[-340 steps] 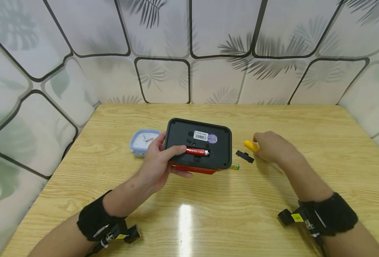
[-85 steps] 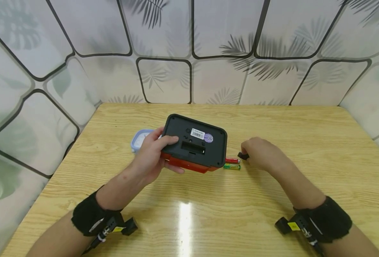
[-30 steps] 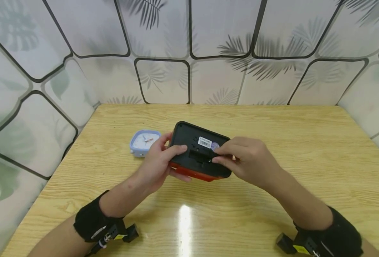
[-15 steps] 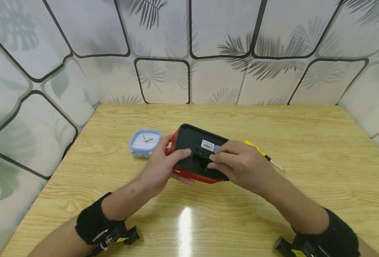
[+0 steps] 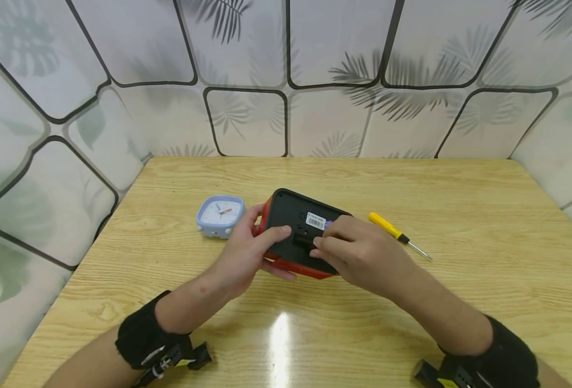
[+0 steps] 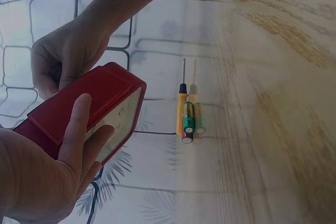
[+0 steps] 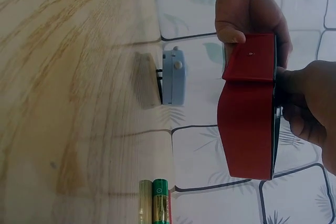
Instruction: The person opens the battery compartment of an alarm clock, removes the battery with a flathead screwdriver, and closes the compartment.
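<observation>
My left hand (image 5: 239,253) grips a red desk clock (image 7: 247,124) by its left end, thumb on its black back (image 5: 286,215). The back faces up toward me, tilted, above the table; part of the white dial (image 6: 122,114) shows in the left wrist view. My right hand (image 5: 368,250) has thumb and forefinger pinched at the battery compartment (image 5: 301,240). They hold the small black battery cover, which is mostly hidden by the fingers; how far it is seated I cannot tell. A green battery (image 6: 189,118) and a red battery (image 6: 187,138) lie on the table.
A light blue alarm clock (image 5: 220,215) stands on the wooden table (image 5: 169,183), left of my left hand. A yellow-handled screwdriver (image 5: 387,225) lies beyond my right wrist, its tip toward the right. A patterned backdrop (image 5: 324,118) rises behind the table.
The red battery has left the compartment. My right hand has picked the battery cover off the table and brought it to the clock's back; lately the clock has shifted slightly right, uncovering the alarm clock.
</observation>
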Action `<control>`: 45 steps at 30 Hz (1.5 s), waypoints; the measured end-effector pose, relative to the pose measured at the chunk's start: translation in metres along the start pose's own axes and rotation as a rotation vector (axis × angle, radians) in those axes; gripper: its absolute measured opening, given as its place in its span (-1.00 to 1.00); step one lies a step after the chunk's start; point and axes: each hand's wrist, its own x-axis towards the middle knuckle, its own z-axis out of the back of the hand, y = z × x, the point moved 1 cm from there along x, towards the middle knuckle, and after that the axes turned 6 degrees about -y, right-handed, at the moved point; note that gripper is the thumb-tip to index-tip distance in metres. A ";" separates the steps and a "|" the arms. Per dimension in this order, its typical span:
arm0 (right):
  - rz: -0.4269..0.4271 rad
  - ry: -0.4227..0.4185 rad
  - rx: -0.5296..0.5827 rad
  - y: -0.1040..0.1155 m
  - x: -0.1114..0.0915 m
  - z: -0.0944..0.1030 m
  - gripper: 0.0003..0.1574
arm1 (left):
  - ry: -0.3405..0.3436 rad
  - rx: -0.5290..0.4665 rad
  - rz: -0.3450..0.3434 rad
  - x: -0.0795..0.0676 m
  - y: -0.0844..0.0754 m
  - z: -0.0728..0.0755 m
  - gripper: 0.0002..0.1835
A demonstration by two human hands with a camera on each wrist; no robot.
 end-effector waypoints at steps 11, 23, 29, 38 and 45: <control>0.035 -0.060 -0.028 0.003 0.002 -0.001 -0.65 | 0.023 -0.013 -0.014 -0.001 0.000 -0.001 -0.34; -0.081 -0.054 0.051 0.005 0.002 -0.001 -0.67 | 0.045 -0.017 -0.042 -0.003 -0.001 0.000 -0.20; -0.054 -0.011 0.055 0.007 0.002 -0.001 -0.69 | 0.028 -0.002 -0.040 -0.002 0.000 0.000 -0.19; -0.011 0.015 0.037 0.007 0.000 -0.003 -0.73 | 0.003 0.008 -0.029 -0.002 -0.001 0.001 -0.19; 0.005 0.038 0.016 0.008 -0.001 -0.005 -0.74 | -0.016 0.023 -0.038 -0.001 0.001 0.000 -0.16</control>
